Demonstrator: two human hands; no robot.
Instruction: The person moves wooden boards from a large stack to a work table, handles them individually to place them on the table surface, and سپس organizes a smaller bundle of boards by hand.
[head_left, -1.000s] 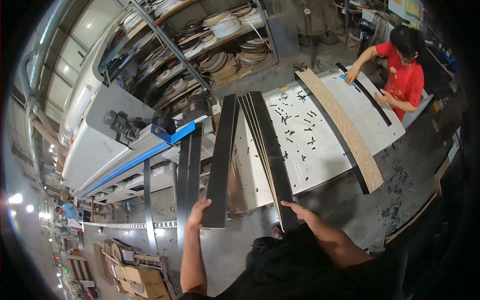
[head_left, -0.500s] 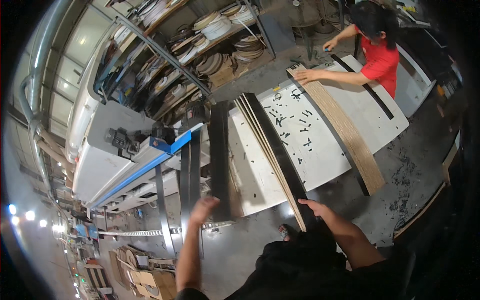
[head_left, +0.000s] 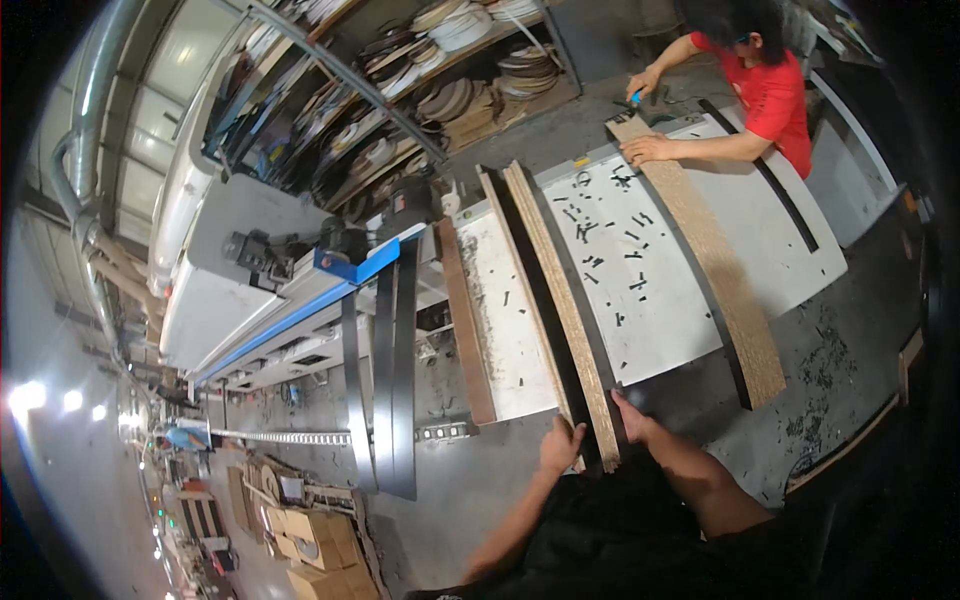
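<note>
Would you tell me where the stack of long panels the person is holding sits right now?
In the head view, the stack of long panels stands on edge across the white table, centre frame, its near end between the left hand and right hand.

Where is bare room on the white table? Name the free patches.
Free: white table between the brown board and the upright strips that left hand and right hand hold; also right of the chipboard strip. Crowded: black offcuts between them.

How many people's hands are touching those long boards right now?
3. The left hand and right hand hold the near ends of the upright boards. A co-worker's hand presses the flat chipboard strip; their other hand holds a tool.
</note>
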